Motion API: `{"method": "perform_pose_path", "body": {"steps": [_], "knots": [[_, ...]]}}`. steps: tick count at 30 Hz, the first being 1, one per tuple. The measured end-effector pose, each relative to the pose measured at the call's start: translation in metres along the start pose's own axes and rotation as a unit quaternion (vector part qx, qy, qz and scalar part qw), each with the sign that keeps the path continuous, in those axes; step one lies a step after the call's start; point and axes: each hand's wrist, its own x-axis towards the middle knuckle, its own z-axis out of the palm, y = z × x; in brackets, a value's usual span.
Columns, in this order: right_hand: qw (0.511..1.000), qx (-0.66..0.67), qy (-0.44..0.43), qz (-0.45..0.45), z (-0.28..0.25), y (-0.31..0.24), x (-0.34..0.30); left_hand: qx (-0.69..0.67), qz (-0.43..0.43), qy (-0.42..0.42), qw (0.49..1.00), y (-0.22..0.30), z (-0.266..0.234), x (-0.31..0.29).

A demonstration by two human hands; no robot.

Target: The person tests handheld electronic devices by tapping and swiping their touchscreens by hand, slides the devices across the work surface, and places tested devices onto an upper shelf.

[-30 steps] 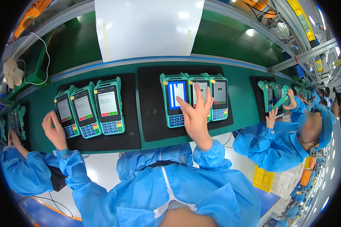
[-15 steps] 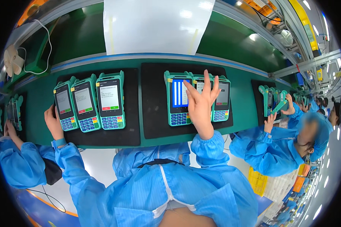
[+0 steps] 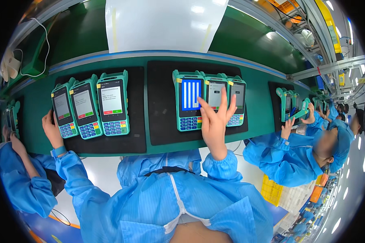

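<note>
On the right black mat, my right hand (image 3: 216, 129) hangs over three green payment terminals with its fingers spread. Its index fingertip is at the lower right of a blue screen with white vertical bars, on the leftmost terminal (image 3: 190, 123) of that group. The middle terminal (image 3: 215, 92) and the right one (image 3: 236, 97) are partly covered by this hand. My left hand (image 3: 52, 130), fingers loosely bent and apart, rests beside the left edge of a terminal (image 3: 63, 107) in the other group. Two more terminals, a middle one (image 3: 84, 106) and a right one (image 3: 112, 103), stand alongside with text on their screens.
Black mats (image 3: 135, 109) lie on the green bench (image 3: 256, 109). A white sheet (image 3: 162, 28) hangs at the back. To the right, a co-worker (image 3: 286, 156) handles a terminal (image 3: 304, 108); another person's arm (image 3: 22, 152) is at far left. A yellow crate (image 3: 271, 190) stands below the bench.
My right index fingertip has moved down the blue screen, and the white bars now reach its right side. My left hand stays by the left terminal. The whole view has shifted slightly.
</note>
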Motion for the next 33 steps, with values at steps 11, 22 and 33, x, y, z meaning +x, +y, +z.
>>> {"method": "perform_pose_path", "body": {"steps": [11,22,33], "knots": [[0.999,0.047,-0.001,-0.023,0.01,-0.025,0.011,-0.003,0.006,0.012,1.0,-0.003,0.005,-0.003],[0.999,0.042,-0.018,0.006,-0.005,-0.006,-0.021,-0.032,0.008,0.009,0.999,-0.015,0.008,0.002],[0.961,0.273,0.005,-0.05,-0.001,-0.011,-0.006,-0.089,-0.002,-0.022,0.996,0.081,0.024,-0.052]]}}
